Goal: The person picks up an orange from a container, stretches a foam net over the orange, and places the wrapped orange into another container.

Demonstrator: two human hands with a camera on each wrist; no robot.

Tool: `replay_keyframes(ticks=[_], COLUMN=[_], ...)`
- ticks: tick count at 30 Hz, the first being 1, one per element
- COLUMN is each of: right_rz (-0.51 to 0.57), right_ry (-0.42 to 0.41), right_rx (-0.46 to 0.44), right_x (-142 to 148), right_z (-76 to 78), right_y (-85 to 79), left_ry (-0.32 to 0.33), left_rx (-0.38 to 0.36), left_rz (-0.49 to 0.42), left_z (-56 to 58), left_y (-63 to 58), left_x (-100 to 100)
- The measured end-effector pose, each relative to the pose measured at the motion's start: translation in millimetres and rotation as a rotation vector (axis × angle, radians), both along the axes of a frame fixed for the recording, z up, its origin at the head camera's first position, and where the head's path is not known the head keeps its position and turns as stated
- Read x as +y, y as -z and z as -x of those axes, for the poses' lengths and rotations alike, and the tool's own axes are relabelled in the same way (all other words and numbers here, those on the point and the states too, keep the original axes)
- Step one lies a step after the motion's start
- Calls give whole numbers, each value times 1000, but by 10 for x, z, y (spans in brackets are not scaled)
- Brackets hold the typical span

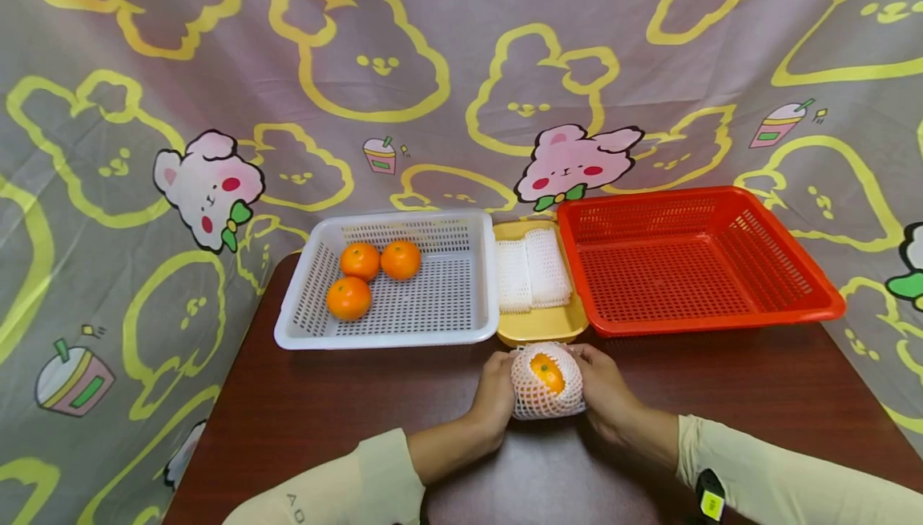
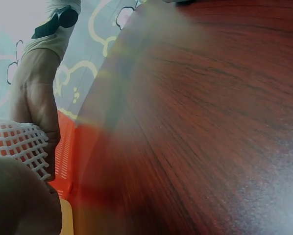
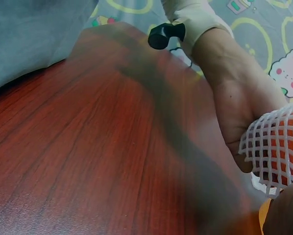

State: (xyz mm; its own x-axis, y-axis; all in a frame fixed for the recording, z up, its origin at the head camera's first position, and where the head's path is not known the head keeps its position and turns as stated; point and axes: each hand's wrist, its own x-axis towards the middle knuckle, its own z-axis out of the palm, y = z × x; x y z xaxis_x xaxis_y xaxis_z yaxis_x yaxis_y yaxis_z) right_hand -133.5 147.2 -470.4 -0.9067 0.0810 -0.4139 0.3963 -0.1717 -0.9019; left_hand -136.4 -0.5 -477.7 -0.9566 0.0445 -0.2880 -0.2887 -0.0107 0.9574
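Between the two hands, just above the table's front part, is an orange [image 1: 548,373] wrapped in a white foam net sleeve [image 1: 537,403]. The net's top is open and the fruit's stem end shows through. My left hand [image 1: 494,398] grips the netted orange from the left side. From the right, my right hand [image 1: 607,390] holds it, fingers behind the net. In the left wrist view the white net [image 2: 21,142] sits between both hands; the right wrist view shows orange skin through the mesh [image 3: 279,142]. Most fingertips are hidden behind the fruit.
A white basket [image 1: 385,341] with three oranges [image 1: 349,298] stands at the back left. Beside it a yellow tray [image 1: 515,336] holds flat foam nets [image 1: 530,272]. A red basket [image 1: 714,322] stands at the right. Behind hangs a patterned cloth [image 1: 447,44].
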Motion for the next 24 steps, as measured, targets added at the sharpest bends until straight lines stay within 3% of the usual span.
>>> replay_keyframes(ticks=[11, 15, 17, 24], right_rz=[-1, -112, -220, -655], right_ry=[-38, -101, -160, -383], right_rx=[-40, 4, 94, 617], right_x=[76, 134, 161, 222], right_z=[-24, -102, -151, -284], right_y=[-111, -224, -288, -447], left_ry=[-10, -8, -9, -4], left_rx=[-80, -96, -97, -101], left_rz=[-184, -197, -200, -211], left_z=[31, 41, 52, 93], left_y=[-29, -83, -115, -198], left_x=[-18, -64, -87, -113])
